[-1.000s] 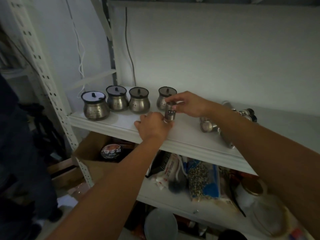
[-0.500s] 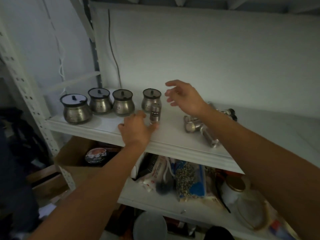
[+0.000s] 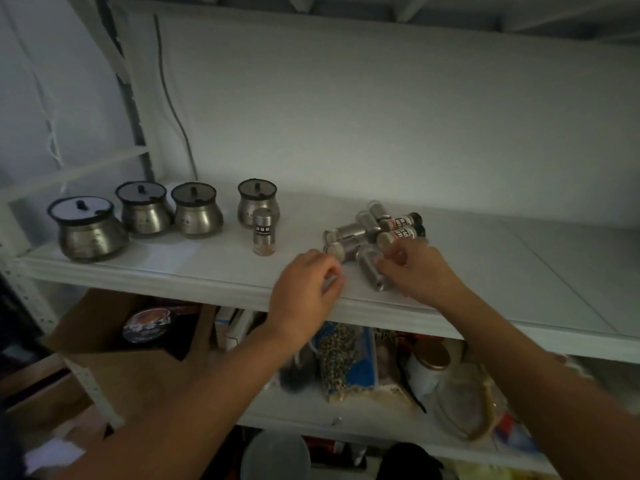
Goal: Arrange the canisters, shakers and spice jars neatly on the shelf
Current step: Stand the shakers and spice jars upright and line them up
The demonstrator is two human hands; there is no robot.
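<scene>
Four lidded metal canisters (image 3: 195, 211) stand in a row at the left of the white shelf (image 3: 519, 271). One shaker (image 3: 264, 232) stands upright in front of the rightmost canister. Several shakers and spice jars (image 3: 360, 230) lie in a loose pile mid-shelf. My right hand (image 3: 419, 271) is at the pile's near side, its fingers curled on a lying shaker (image 3: 370, 271). My left hand (image 3: 304, 292) is at the shelf's front edge just left of the pile, fingers curled. Whether it holds anything is hidden.
The shelf's right half is bare white board. A cable (image 3: 173, 98) hangs down the back wall. A lower shelf holds bags (image 3: 346, 362), a lidded jar (image 3: 429, 368) and a cardboard box (image 3: 145, 334). A perforated upright (image 3: 20, 292) bounds the left side.
My right hand let go of the upright shaker and dropped to the pile of lying shakers. My left hand moved right from beside that shaker to the pile. The view shifted right.
</scene>
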